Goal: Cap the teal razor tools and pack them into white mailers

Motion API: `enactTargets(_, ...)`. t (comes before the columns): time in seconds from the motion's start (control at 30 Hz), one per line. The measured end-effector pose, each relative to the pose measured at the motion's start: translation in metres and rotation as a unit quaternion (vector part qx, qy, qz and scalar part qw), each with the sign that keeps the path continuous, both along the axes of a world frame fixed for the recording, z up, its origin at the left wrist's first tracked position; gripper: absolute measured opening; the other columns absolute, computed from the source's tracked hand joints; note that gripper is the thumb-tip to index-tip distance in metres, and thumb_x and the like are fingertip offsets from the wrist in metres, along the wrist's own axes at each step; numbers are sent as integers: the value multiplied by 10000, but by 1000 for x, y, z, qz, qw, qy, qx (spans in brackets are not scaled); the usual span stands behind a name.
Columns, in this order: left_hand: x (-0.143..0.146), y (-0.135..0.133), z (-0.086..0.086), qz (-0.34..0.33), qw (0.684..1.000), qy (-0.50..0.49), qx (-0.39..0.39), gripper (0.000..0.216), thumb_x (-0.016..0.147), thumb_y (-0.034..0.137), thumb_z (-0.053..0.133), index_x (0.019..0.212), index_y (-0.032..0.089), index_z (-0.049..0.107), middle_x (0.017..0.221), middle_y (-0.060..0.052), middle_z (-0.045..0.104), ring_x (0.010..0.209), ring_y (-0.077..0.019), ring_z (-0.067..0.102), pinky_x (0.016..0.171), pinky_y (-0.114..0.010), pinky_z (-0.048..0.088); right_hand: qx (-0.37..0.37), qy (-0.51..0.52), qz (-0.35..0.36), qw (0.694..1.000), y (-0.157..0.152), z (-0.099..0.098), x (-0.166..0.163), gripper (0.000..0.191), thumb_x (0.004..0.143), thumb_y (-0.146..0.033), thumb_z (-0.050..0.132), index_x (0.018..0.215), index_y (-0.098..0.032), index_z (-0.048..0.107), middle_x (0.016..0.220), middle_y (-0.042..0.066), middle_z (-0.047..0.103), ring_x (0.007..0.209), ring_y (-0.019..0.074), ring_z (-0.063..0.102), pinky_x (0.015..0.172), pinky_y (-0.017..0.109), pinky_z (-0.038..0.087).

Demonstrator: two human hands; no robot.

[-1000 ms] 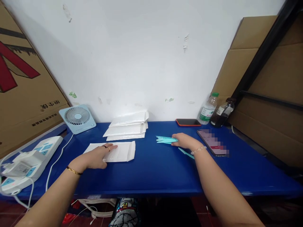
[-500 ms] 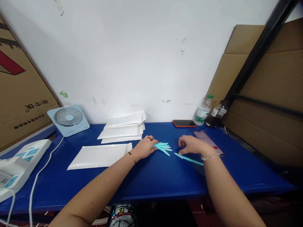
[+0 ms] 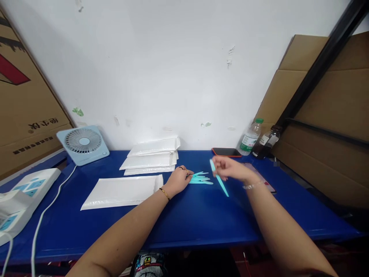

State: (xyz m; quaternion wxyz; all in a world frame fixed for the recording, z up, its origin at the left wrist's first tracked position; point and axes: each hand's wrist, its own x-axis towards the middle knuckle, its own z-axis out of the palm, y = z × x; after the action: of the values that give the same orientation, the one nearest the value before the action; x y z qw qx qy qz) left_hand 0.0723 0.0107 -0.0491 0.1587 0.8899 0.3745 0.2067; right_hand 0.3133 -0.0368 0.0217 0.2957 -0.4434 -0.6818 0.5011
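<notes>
On the blue table (image 3: pixel 184 215), my left hand (image 3: pixel 177 180) rests with its fingers closed on the left end of a small pile of teal plastic sticks (image 3: pixel 201 179). My right hand (image 3: pixel 230 170) is raised slightly above the table and pinches a single teal stick (image 3: pixel 219 179), which slants down toward me. A flat white padded envelope (image 3: pixel 122 191) lies to the left of my left hand.
A stack of white padded envelopes (image 3: pixel 151 157) sits by the wall. A small blue fan (image 3: pixel 82 143) and a white device with a cable (image 3: pixel 20 200) are at the left. Two phones (image 3: pixel 226 152) and two bottles (image 3: pixel 250 137) stand at the right, beside cardboard.
My left hand left the flat envelope and moved right to the teal sticks. My right hand picked one stick up off the table.
</notes>
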Motion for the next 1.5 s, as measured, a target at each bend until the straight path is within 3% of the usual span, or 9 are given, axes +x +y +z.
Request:
enactTargets(0.17, -2, 9, 4, 83, 992, -88, 46, 354, 874, 274, 469, 1190, 194, 607, 1112, -97, 597, 1068, -237, 527, 963, -384, 405, -6, 307, -221, 926, 39, -28, -33, 265, 686, -228, 734, 849, -204, 526, 693, -12, 654, 586, 110, 637, 523, 196, 500)
enactTargets(0.33, -6, 19, 9, 69, 967, -223, -101, 474, 787, 91, 416, 1248, 151, 513, 940, -58, 642, 918, -156, 602, 823, -276, 481, -89, 410, -265, 868, 50, -56, -52, 247, 673, -190, 777, 711, -186, 533, 668, 8, 663, 736, 154, 694, 656, 221, 566)
enactTargets(0.43, -7, 21, 11, 66, 959, -237, -138, 462, 780, 172, 497, 1240, 155, 521, 869, -29, 642, 762, -131, 599, 684, -231, 480, -88, 417, -263, 866, 48, -60, -52, 248, 654, -183, 794, 726, -183, 557, 687, 8, 675, 749, 162, 698, 670, 234, 566)
enactTargets(0.57, -9, 21, 13, 77, 974, -179, -119, 303, 825, 346, 511, 1016, 164, 660, 800, -15, 659, 659, -122, 571, 619, -225, 443, -77, 372, -220, 899, 44, -59, -49, 254, 655, -276, 802, 779, -172, 606, 705, 19, 684, 650, 127, 666, 602, 223, 525)
enactTargets(0.67, -13, 25, 14, 97, 980, -140, -102, 269, 822, 349, 516, 922, 169, 689, 773, -13, 678, 692, -139, 589, 636, -226, 432, -65, 331, -210, 917, 45, -61, -41, 275, 629, -323, 809, 760, -163, 628, 627, -10, 643, 485, 62, 545, 476, 192, 423)
enactTargets(0.83, -14, 30, 12, 119, 988, -60, -84, 256, 819, 364, 518, 842, 193, 707, 807, -13, 698, 713, -154, 600, 633, -237, 406, -52, 263, -201, 942, 51, -69, -27, 284, 593, -342, 812, 719, -152, 642, 597, -7, 622, 451, 59, 476, 434, 206, 335)
enactTargets(1.17, -19, 30, 21, 146, 985, -38, -86, 256, 812, 283, 481, 815, 182, 716, 843, -35, 704, 748, -166, 608, 671, -243, 422, -31, 211, -241, 947, 50, -67, 1, 303, 574, -374, 803, 730, -154, 664, 603, 1, 616, 451, 65, 457, 418, 203, 328)
enactTargets(1.37, -17, 26, 14, 137, 990, 14, -13, 236, 837, 277, 494, 854, 208, 719, 958, -55, 696, 858, -196, 618, 736, -270, 444, 83, -119, -279, 949, 55, -75, 19, 232, 686, -402, 689, 723, -178, 733, 709, 47, 691, 626, 149, 575, 587, 265, 432)
enactTargets(1.5, -17, 24, 10, 117, 993, 10, 25, 263, 854, 277, 487, 995, 201, 696, 1028, -72, 668, 985, -221, 584, 823, -299, 447, 159, -214, -255, 929, 52, -71, 17, 200, 699, -384, 670, 773, -214, 745, 847, 45, 692, 757, 186, 599, 713, 300, 444)
